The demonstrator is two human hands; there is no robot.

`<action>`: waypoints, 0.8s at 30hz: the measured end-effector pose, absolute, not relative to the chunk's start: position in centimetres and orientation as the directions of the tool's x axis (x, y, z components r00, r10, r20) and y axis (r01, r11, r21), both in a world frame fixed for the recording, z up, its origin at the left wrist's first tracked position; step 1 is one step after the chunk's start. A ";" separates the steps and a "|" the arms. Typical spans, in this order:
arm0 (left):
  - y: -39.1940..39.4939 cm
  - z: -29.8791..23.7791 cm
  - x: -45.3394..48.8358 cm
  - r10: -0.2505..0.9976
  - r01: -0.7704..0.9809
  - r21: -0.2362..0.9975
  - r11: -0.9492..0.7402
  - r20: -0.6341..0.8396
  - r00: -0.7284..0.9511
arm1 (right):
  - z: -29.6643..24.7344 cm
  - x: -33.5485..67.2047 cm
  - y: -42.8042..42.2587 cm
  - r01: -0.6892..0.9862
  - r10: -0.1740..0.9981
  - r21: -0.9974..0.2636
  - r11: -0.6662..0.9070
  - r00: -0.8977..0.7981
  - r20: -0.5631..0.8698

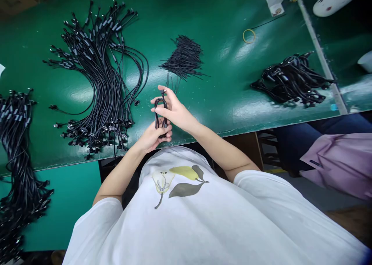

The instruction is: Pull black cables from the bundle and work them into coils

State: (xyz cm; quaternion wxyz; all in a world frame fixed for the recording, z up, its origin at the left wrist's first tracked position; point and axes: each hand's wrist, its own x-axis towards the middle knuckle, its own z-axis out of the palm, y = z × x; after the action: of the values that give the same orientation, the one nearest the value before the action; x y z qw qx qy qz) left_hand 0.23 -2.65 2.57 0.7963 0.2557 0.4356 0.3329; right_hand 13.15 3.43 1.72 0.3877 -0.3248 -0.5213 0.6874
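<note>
A black cable [157,121], looped into a small coil, is held between my two hands near the table's front edge. My left hand [154,136] grips the coil's lower end, thumb across it. At the upper end, my right hand [176,111] pinches the loops between thumb and fingers. One plug of the cable sticks up by the right fingertips. Just beyond my hands lies a pile of thin black twist ties [186,57], with a few loose ones at its near side. Left of my hands spreads a large bundle of uncoiled black cables [104,75].
Another cable bundle [19,141] hangs over the table's edge at far left. Coiled cables [290,80] are heaped at right, beside a metal strip [322,55]. A yellow ring [249,36] and a white bracket [274,1] are farther back. A person's pink garment [340,164] shows at right.
</note>
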 end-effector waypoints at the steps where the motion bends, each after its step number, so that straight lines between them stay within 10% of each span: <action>1: -2.7 2.7 0.3 0.743 -0.305 0.692 0.654 -0.514 0.428 | 1.9 13.1 3.4 -0.239 0.869 -0.953 -0.188 -0.493 -0.048; 18: -2.0 1.4 -0.6 0.899 -0.163 0.895 0.416 -0.377 0.223 | 3.3 13.8 3.9 0.246 0.918 -0.943 0.222 -0.380 0.117; 24: -1.4 1.6 -0.5 0.896 -0.071 0.918 0.391 -0.362 0.256 | 3.3 13.0 4.3 0.200 0.926 -0.976 0.084 -0.378 0.002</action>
State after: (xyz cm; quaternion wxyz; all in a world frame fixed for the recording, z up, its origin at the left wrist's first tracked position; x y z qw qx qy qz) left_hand -0.47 -1.43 1.64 0.6728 0.4186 0.4930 0.3593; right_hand 13.02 4.33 3.32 0.3495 -0.4344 -0.6478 0.5191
